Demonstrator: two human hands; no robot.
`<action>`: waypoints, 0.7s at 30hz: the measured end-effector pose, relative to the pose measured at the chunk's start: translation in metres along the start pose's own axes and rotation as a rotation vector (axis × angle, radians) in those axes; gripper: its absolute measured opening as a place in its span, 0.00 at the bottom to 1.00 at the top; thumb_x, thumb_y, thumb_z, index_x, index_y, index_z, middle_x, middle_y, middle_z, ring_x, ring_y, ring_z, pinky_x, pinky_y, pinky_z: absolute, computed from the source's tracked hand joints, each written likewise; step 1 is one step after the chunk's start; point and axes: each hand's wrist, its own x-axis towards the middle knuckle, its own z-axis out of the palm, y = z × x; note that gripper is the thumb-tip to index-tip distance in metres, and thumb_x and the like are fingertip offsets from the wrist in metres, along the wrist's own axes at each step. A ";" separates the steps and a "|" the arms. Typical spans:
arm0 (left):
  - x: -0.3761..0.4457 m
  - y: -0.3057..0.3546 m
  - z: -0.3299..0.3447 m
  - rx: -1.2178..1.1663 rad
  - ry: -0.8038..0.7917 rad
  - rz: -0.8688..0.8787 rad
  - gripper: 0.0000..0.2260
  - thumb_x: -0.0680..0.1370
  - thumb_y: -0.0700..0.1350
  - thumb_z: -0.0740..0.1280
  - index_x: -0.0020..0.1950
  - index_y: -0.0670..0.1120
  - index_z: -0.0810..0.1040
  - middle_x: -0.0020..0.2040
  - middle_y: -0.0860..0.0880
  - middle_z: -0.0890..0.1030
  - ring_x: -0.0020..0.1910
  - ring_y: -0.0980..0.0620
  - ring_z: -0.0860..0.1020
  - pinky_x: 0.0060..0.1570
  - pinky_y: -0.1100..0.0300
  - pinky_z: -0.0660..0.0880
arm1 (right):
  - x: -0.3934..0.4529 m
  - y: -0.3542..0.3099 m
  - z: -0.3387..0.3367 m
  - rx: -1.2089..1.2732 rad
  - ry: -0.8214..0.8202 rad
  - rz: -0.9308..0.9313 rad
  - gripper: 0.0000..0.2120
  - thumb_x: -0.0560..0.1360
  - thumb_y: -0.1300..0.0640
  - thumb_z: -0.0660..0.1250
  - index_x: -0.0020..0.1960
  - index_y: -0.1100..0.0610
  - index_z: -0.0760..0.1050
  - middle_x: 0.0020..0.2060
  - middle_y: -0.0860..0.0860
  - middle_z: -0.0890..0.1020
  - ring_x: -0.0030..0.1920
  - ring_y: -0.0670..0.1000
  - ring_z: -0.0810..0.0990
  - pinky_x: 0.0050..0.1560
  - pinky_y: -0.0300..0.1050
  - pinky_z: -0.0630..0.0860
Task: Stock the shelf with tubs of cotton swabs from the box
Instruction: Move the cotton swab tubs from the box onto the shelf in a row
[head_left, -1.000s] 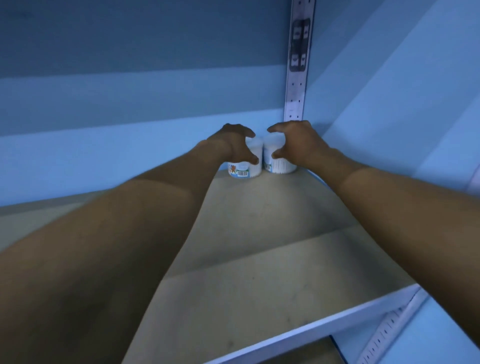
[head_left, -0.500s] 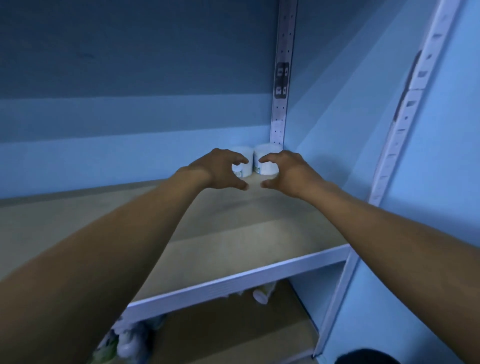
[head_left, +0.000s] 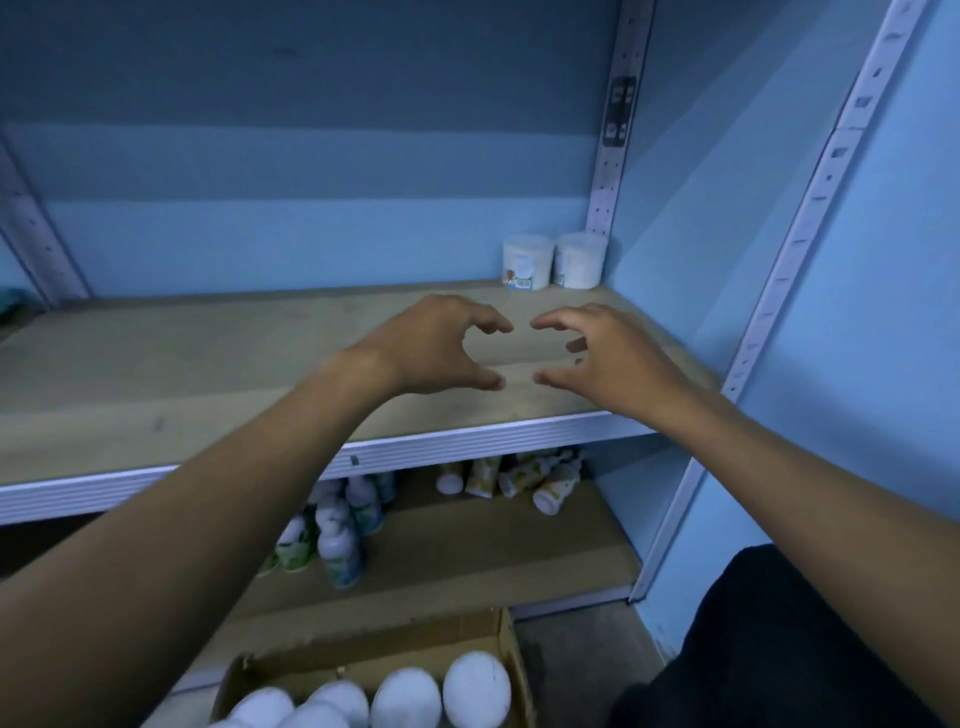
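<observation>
1. Two tubs (head_left: 553, 261) stand touching in the shelf's (head_left: 208, 374) back right corner; left hand (head_left: 441, 348) and right hand (head_left: 608, 358) hover empty, each grip wide and curled
2. Next, probably: reach down to the box (head_left: 363, 660) for more (round white lids showing)
3. Smooth plastic cylinders, matte wooden board

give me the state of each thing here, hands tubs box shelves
left hand: open, empty
right hand: open, empty
two tubs: upright, side by side in the shelf's back right corner
shelf: otherwise bare
box: open, holds more tubs
lower shelf: bottles standing, tubes lying
</observation>
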 end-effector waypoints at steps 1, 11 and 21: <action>-0.013 0.000 0.000 -0.007 -0.002 -0.002 0.29 0.69 0.57 0.78 0.68 0.55 0.77 0.63 0.53 0.79 0.59 0.54 0.77 0.61 0.58 0.73 | -0.008 -0.007 0.004 0.025 -0.015 -0.003 0.27 0.67 0.47 0.79 0.65 0.44 0.77 0.59 0.48 0.79 0.53 0.47 0.80 0.55 0.43 0.78; -0.121 -0.015 0.011 -0.036 -0.070 -0.086 0.21 0.69 0.55 0.78 0.59 0.53 0.80 0.53 0.54 0.79 0.47 0.58 0.76 0.49 0.65 0.74 | -0.073 -0.062 0.060 0.133 -0.140 -0.077 0.22 0.69 0.48 0.79 0.61 0.44 0.79 0.52 0.44 0.78 0.46 0.42 0.80 0.48 0.43 0.80; -0.196 -0.062 0.048 -0.054 -0.270 -0.290 0.26 0.70 0.56 0.76 0.67 0.55 0.76 0.64 0.54 0.77 0.61 0.54 0.74 0.60 0.55 0.73 | -0.098 -0.093 0.141 0.123 -0.356 -0.099 0.23 0.69 0.43 0.77 0.62 0.43 0.77 0.54 0.43 0.78 0.56 0.43 0.76 0.54 0.43 0.76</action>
